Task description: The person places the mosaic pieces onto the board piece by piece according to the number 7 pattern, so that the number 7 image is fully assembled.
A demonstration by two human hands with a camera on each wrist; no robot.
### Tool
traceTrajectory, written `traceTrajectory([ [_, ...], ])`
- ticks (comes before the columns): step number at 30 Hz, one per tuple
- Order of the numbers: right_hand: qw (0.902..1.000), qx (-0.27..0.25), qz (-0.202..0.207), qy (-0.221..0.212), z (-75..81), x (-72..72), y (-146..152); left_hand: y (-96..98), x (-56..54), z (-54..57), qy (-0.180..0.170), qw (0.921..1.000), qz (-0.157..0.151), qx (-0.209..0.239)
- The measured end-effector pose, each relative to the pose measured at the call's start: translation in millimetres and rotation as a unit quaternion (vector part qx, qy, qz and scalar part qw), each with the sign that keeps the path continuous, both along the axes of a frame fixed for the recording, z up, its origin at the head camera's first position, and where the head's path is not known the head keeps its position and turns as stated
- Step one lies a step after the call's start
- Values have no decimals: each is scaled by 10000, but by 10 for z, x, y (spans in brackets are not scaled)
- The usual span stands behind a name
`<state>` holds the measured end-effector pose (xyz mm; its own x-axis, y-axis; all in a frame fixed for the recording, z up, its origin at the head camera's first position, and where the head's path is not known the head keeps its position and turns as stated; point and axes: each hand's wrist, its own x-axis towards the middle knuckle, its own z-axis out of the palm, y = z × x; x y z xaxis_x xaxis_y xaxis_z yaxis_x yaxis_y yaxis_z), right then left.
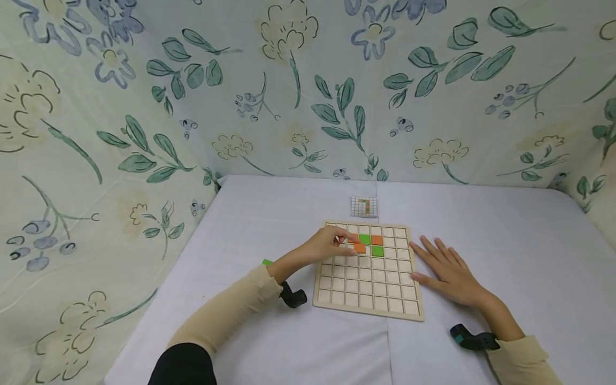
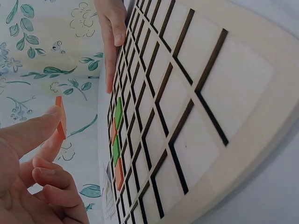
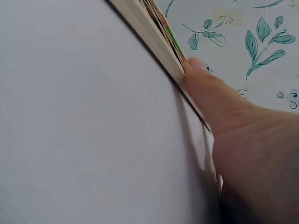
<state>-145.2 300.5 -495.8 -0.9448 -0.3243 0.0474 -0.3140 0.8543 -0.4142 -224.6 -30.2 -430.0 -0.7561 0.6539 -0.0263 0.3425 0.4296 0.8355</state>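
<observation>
A square wooden grid board (image 1: 368, 313) lies on the table. In its upper rows sit a green tile (image 1: 364, 239), an orange tile (image 1: 377, 240), a second green tile (image 1: 377, 251) and another orange tile (image 2: 119, 173), partly covered by my fingers in the head view. Over the board, my left hand (image 1: 332, 245) pinches an orange tile (image 2: 61, 117) between thumb and index finger, raised above the surface in the left wrist view. Spread out along the board's right edge is my right hand (image 1: 447, 275), its thumb (image 3: 201, 81) against the rim.
Behind the board lies a small card (image 1: 363, 206) printed with a grid and coloured squares. A bit of green (image 1: 267, 262) shows past my left forearm. White cloth covers the table (image 1: 269, 214), and a floral curtain (image 1: 289, 107) hangs behind it.
</observation>
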Motion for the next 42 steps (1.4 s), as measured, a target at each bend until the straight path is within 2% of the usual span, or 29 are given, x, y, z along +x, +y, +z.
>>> traceTrajectory([
  [10, 10000, -49, 5, -47, 10, 4, 3, 204, 36, -86, -2, 9997, -230, -16],
  [21, 10000, -41, 6, -23, 31, 8, 2, 396, 61, -199, -147, 9994, -60, -309],
  [29, 10000, -48, 46, -11, 15, -1, 8, 478, 65, -280, 95, 9989, -288, -353],
  [42, 10000, -71, 57, -19, 17, 1, 13, 493, 126, -251, 31, 9978, -93, -663],
])
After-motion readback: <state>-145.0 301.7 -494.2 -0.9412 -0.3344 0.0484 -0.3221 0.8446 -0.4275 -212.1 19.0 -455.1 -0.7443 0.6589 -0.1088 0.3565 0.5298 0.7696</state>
